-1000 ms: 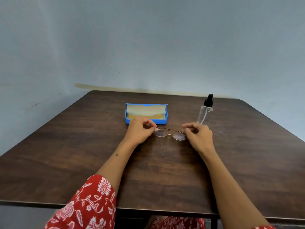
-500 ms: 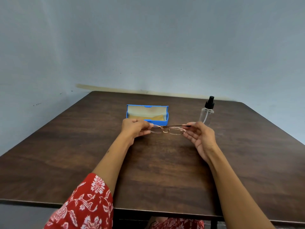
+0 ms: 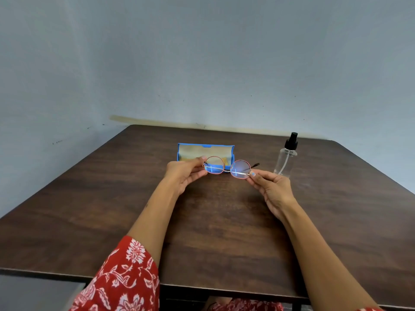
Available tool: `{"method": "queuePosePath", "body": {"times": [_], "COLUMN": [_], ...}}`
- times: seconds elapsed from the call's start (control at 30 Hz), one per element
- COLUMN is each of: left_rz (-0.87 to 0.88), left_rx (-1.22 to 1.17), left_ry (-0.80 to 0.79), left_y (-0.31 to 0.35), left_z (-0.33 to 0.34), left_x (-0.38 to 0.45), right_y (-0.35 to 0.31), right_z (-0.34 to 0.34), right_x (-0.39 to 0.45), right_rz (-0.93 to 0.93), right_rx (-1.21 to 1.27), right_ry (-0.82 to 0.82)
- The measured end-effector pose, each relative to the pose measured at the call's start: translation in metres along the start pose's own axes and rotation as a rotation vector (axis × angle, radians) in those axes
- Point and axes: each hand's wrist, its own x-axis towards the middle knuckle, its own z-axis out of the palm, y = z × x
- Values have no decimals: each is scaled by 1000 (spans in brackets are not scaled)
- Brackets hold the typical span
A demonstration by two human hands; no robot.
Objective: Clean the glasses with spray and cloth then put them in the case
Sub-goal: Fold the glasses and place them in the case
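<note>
Red-rimmed glasses (image 3: 227,165) are lifted above the table (image 3: 112,198), in front of the case (image 3: 205,151). My left hand (image 3: 184,173) pinches one rim and my right hand (image 3: 269,187) pinches the other. I think fingers may smear the lenses, or twist the thin frame. I count one glasses, one case, one spray bottle (image 3: 286,157).

No text, label, brand, number or sign can be read anywhere in this view. The spray bottle (image 3: 285,160) is clear plastic with a plain black pump and shows no sticker. The blue case (image 3: 205,151) shows no lettering on its rim or lining; any small embossed mark there may simply be too small to make out.
</note>
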Motion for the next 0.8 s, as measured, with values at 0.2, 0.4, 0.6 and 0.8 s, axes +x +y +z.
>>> {"method": "queuePosePath", "body": {"times": [0.2,0.4,0.6,0.8], "left_rz": [90,236,270,301], "left_rx": [-62,69,311,423], "left_ry": [44,132,226,334], "left_y": [9,7,5,3], "left_z": [-2,-11,-27,-27], "left_x": [2,7,21,35], "right_y": [0,4,9,19], "right_z": [14,29,38,51], "right_x": [9,22,39,48], "right_rz": [49,45,-44,-143], "right_rx": [56,-77,-485,-567], "right_ry": [11,-16,73,154]}}
